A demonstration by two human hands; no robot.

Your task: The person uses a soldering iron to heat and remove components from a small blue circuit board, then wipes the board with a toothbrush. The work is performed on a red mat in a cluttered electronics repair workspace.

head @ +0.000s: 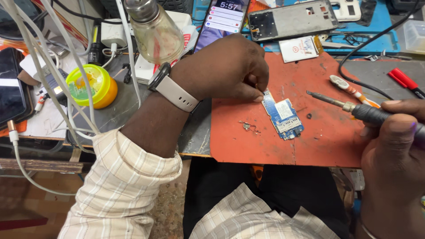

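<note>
Circuit board [282,114] lies on a red mat [323,141], seemingly flat, cluttered workbench.

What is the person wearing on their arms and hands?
The left arm has a cream shirt sleeve with thin brown checked lines, rolled up near the elbow. On the left wrist sits a watch with a pale beige band and a dark case. The left hand is bare, with no glove. The right hand is bare too; a thin bangle shows at its wrist.
</note>
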